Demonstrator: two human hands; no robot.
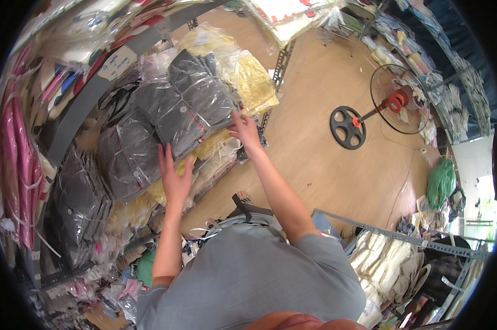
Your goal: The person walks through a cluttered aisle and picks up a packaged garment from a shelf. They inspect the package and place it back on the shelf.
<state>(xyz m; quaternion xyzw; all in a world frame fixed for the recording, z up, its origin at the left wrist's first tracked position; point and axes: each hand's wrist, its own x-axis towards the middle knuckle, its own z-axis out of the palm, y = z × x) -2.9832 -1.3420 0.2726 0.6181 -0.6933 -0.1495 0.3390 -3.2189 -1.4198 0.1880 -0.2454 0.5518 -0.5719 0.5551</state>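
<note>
A bundle of dark grey folded garments in clear plastic (188, 99), tied with string, lies on top of the piled shelf in front of me. My left hand (175, 175) is at its near left edge, fingers spread, the fingertips against the plastic. At the bundle's right corner is my right hand (245, 132), its fingers apart and the tips touching the edge. A second tied grey bundle (128, 154) sits just left of my left hand. Farther left stands a stack of grey wrapped garments (82, 198). Yellow wrapped garments (256, 82) lie behind and under the top bundle.
Pink wrapped garments (22, 154) hang or stack at the far left beside a grey shelf rail (78, 118). A standing fan (398, 102) with a round black base (347, 127) is on the floor to the right. White bundles (383, 258) fill a rack at the lower right.
</note>
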